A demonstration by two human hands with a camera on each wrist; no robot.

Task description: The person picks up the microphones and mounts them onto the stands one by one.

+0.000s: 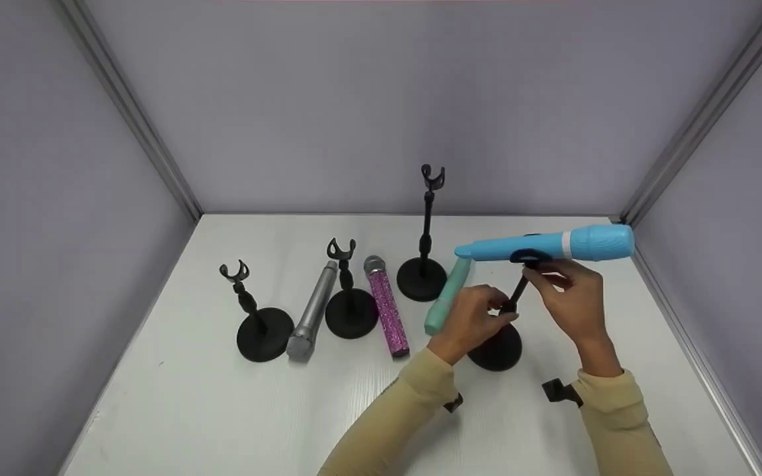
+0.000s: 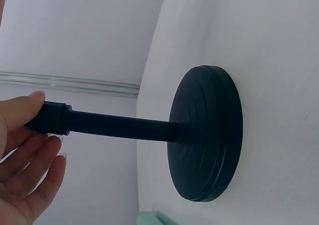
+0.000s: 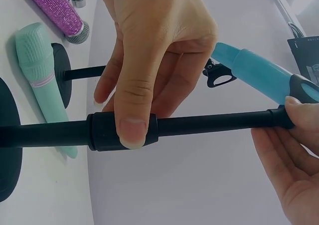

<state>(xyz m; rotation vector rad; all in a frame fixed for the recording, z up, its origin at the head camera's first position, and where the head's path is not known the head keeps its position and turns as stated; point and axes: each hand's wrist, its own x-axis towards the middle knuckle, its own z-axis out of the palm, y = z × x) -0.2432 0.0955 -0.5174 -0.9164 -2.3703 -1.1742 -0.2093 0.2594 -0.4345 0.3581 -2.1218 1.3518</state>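
A black desktop microphone stand (image 1: 497, 350) stands on the white table at the right. My left hand (image 1: 470, 317) pinches the collar (image 3: 122, 131) halfway up its pole between thumb and fingers. Higher up, the thumb and fingers of my right hand (image 1: 574, 301) grip the thin upper pole just under the clip. A light blue microphone (image 1: 599, 242) lies nearly level in that clip, its thick head pointing right in the head view. In the left wrist view the round base (image 2: 207, 135) sits flat on the table.
Left of my hands lie a mint green microphone (image 1: 444, 304), a pink glittery microphone (image 1: 389, 317) and a silver microphone (image 1: 313, 311). Three more black stands, one at the back (image 1: 423, 277), one in the middle (image 1: 352, 314) and one at left (image 1: 265, 334), hold nothing. Grey panels (image 1: 381, 106) enclose the table.
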